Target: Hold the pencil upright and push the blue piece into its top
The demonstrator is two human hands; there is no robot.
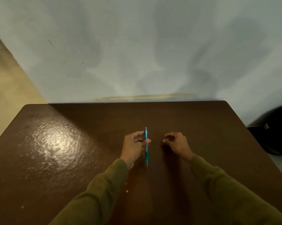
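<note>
A teal pen (146, 146) is pinched near mid-barrel by the left hand (134, 146) above the brown table (55, 143), tip pointing near. The right hand (176, 142) is held just right of it, fingers curled, apparently holding nothing. The light pinch could probably let the pen pivot or drop.

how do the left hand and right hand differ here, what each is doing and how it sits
The left hand pinches a teal pen near its middle, while the right hand holds nothing that can be seen. The left hand's thumb lies across the pen; the right hand's fingers are curled inward, knuckles up. Both are over the brown table, side by side, and both arms wear olive sleeves.
</note>
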